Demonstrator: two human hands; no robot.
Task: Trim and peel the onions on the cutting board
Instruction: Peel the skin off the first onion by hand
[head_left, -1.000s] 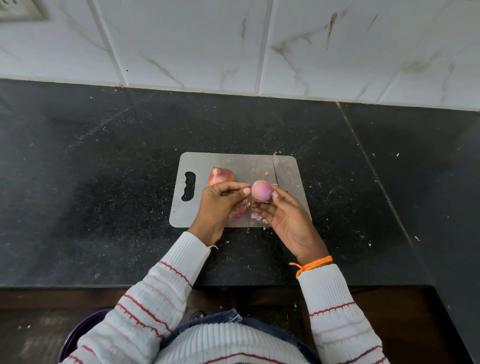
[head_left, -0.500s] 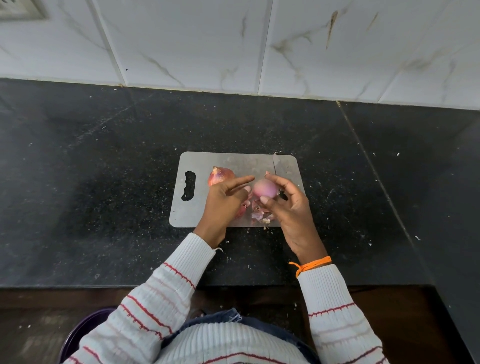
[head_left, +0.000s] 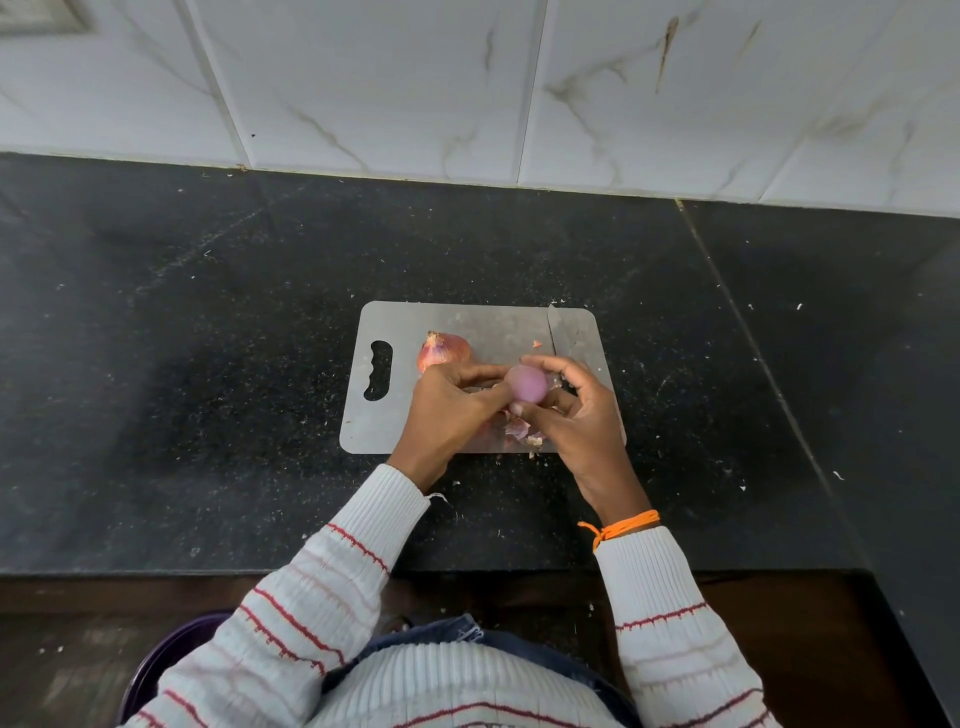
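One onion peeled, or very nearly: peeled onion (head_left: 527, 383) smooth and pale pink all around, lifted just above the steel cutting board (head_left: 395, 415). Held between both hands, close together. Right hand (head_left: 582, 415) curled around it from the right side, one fingertip on its top. Left hand (head_left: 447, 405) touching it from the left, fingers pinched at its lower edge, probably on a last strip of skin; too small to tell for sure. Loose peels (head_left: 519, 430) heaped on the board under the hands, a few crumbs also on the black bench (head_left: 208, 364).

Second onion (head_left: 442, 351) not yet begun, by the look: dry papery skin and pointed tip on it, lying on the board just behind the left hand. Knife (head_left: 558, 332) laid on the board's right part, blade pointing away, handle hidden behind the right hand.

So about half done. Left to do: trimming and peeling of the second onion, perhaps last cleaning of the first.
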